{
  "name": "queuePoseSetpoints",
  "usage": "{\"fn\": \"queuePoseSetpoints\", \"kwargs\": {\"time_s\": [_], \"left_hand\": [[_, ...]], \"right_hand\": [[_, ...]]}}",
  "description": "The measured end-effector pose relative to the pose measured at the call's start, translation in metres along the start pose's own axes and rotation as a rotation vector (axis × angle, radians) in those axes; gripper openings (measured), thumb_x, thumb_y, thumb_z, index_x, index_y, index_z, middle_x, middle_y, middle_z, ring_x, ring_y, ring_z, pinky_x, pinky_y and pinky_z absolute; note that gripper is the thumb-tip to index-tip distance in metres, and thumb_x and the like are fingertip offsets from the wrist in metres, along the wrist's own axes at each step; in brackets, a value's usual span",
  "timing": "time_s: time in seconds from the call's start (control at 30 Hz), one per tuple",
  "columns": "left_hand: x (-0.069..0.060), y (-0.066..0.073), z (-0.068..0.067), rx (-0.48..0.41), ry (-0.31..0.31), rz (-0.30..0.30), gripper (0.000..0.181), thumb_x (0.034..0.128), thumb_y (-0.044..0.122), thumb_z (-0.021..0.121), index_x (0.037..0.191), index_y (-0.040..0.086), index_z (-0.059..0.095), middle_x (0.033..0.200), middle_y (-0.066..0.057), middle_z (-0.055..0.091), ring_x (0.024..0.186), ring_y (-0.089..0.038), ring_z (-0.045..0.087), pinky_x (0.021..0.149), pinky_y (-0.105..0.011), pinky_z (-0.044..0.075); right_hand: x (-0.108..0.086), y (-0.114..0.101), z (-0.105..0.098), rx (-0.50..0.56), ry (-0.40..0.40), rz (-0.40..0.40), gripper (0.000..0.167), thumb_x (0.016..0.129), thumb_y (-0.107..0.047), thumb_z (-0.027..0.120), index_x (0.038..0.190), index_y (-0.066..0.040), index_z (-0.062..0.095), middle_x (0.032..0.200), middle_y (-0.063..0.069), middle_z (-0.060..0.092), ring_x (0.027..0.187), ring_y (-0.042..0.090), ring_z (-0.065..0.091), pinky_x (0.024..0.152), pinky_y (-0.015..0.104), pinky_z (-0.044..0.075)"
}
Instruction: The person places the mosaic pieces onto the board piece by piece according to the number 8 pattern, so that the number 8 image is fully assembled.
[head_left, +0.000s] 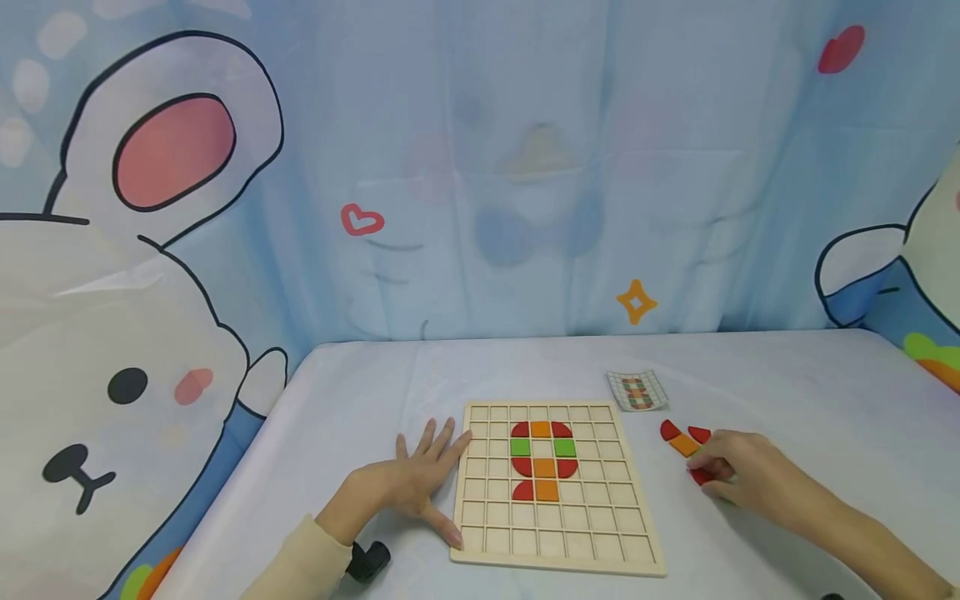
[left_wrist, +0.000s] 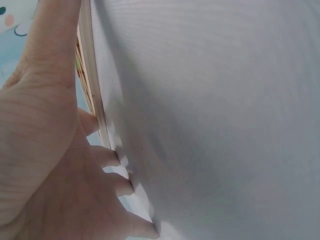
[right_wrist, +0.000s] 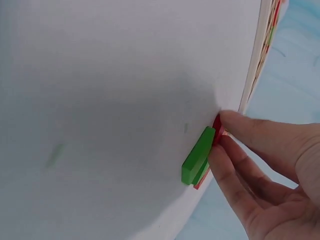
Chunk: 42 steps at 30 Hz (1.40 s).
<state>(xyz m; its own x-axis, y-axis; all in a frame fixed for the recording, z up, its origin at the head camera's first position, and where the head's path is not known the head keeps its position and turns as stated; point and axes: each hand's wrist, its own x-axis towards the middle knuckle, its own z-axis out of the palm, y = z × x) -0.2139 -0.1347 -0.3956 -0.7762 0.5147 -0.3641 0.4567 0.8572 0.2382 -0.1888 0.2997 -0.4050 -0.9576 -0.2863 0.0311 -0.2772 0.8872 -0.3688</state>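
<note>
My left hand (head_left: 420, 487) is spread with straight fingers along the left edge of a wooden grid board (head_left: 498, 533), thumb and fingertips touching its rim. Set in the board is a pattern of red rounded pieces, orange squares (head_left: 540, 429) and green squares (head_left: 520, 447). To the right of the board, my right hand (head_left: 757, 475) pinches a red piece (right_wrist: 217, 130) between thumb and finger, low at the cloth. A green block (right_wrist: 198, 156) lies against it in the right wrist view. Around the fingertips are a loose orange piece (head_left: 684, 445) and other red pieces (head_left: 669, 430).
A small printed card (head_left: 637, 392) with a coloured grid pattern lies behind the board's right corner. White cloth (head_left: 360, 375) covers the table. A blue cartoon curtain (head_left: 480, 167) hangs behind. A black object (head_left: 367, 562) is by the left wrist.
</note>
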Motion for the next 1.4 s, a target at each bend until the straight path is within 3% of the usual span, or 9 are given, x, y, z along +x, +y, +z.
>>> {"fn": "queuePoseSetpoints", "kwargs": {"time_s": [0.3,0.63,0.93,1.13,1.4], "left_hand": [[0.001,-0.001,0.000,-0.015,-0.004,0.013,0.133,0.0786,0.055,0.088,0.169,0.015,-0.001,0.174,-0.019,-0.009,0.159,-0.041,-0.012,0.118,-0.077,-0.001],[0.000,-0.001,0.000,-0.023,-0.001,0.021,0.133,0.0786,0.054,0.089,0.169,0.014,0.000,0.174,-0.020,-0.009,0.159,-0.042,-0.012,0.117,-0.077,-0.001],[0.002,-0.002,0.000,-0.017,-0.009,0.017,0.134,0.0782,0.054,0.089,0.169,0.013,-0.001,0.174,-0.019,-0.010,0.159,-0.041,-0.013,0.118,-0.077,-0.001],[0.001,0.000,0.001,-0.010,-0.009,0.010,0.134,0.0776,0.054,0.089,0.169,0.014,0.000,0.174,-0.019,-0.009,0.159,-0.041,-0.013,0.118,-0.077,0.000],[0.000,0.002,0.000,-0.002,-0.005,0.000,0.134,0.0771,0.055,0.089,0.169,0.014,0.000,0.175,-0.018,-0.009,0.160,-0.040,-0.012,0.118,-0.076,0.000]], "right_hand": [[0.010,-0.004,-0.001,0.076,-0.017,-0.051,0.024,0.077,0.005,0.089,0.098,0.001,0.079,0.093,0.004,0.073,0.080,0.017,0.064,0.073,0.035,0.062],[0.014,-0.007,-0.006,0.126,-0.099,-0.001,0.025,0.080,0.008,0.084,0.104,0.002,0.078,0.093,0.000,0.067,0.081,0.017,0.058,0.071,0.030,0.058],[0.013,-0.007,-0.007,0.118,-0.040,-0.013,0.024,0.076,0.005,0.089,0.097,-0.003,0.080,0.084,-0.002,0.061,0.079,0.017,0.056,0.066,0.023,0.053],[0.011,-0.004,-0.007,0.121,-0.021,-0.007,0.026,0.075,0.000,0.092,0.083,-0.011,0.070,0.078,-0.004,0.060,0.076,0.017,0.053,0.064,0.023,0.050],[0.006,-0.005,-0.005,0.145,0.011,-0.007,0.019,0.076,0.000,0.091,0.090,-0.006,0.081,0.078,-0.005,0.065,0.071,0.015,0.053,0.062,0.021,0.050]]}}
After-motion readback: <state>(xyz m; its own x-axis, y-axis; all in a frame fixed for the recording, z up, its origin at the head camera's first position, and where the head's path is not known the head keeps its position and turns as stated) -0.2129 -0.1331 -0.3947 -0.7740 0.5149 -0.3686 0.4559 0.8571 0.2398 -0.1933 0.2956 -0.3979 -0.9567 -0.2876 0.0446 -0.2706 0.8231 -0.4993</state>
